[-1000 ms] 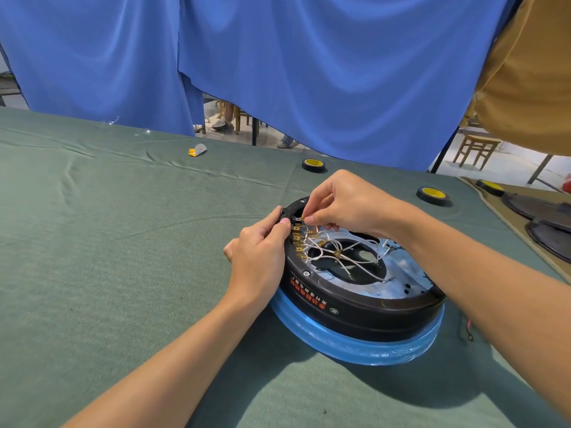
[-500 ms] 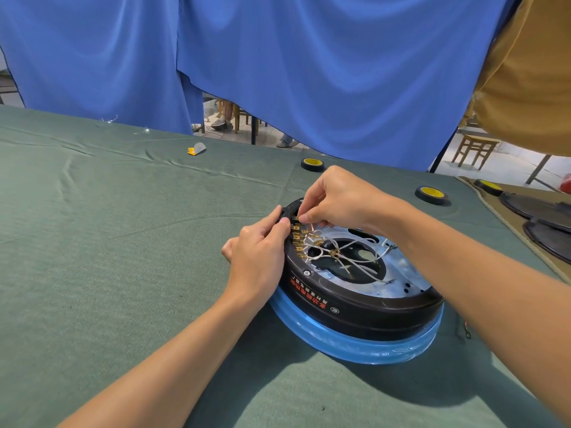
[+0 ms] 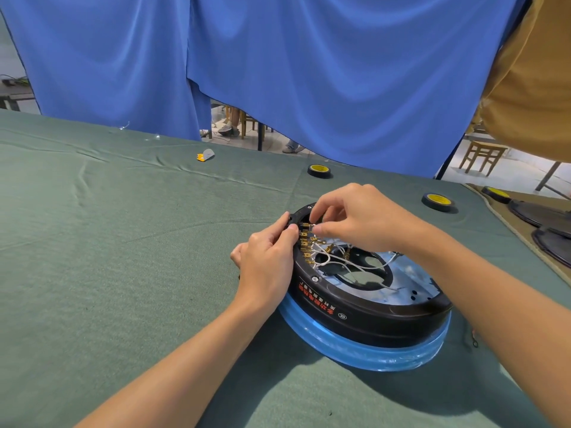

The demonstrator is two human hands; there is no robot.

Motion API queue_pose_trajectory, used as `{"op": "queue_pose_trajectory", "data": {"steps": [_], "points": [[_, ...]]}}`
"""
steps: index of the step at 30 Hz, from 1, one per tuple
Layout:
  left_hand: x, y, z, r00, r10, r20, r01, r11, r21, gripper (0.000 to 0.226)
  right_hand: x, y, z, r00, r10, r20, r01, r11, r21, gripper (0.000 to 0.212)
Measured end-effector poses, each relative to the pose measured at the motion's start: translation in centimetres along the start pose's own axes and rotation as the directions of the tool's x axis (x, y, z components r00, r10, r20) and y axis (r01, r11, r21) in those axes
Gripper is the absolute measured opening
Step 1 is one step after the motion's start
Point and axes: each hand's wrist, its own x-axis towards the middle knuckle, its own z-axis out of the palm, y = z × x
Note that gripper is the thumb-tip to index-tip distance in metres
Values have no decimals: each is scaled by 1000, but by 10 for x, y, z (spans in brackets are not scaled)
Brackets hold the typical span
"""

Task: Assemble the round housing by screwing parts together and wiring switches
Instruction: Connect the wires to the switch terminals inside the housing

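Round housing (image 3: 370,319) sits on the worktop (image 3: 123,242) right of centre; its terminal row (image 3: 306,246) runs near-to-far along the left inner rim, left hand (image 3: 265,264) gripping that rim from outside, right hand (image 3: 364,217) pinching a white-wire connector (image 3: 312,227) at the row's far end.

Bare forearms (image 3: 185,350), left hand (image 3: 266,267), right hand (image 3: 358,219)
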Motion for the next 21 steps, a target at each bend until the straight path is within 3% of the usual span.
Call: {"op": "queue_pose_trajectory", "data": {"steps": [14,21], "points": [[0,1,2,1000,-11,10,12,1000,-22,60,-2,1,-10,991,14,135,-21,998,52,10],[-1,2,2,1000,-3,-5,3,1000,-30,59,2,-7,-6,992,-52,112,67,989,-131,6]]}}
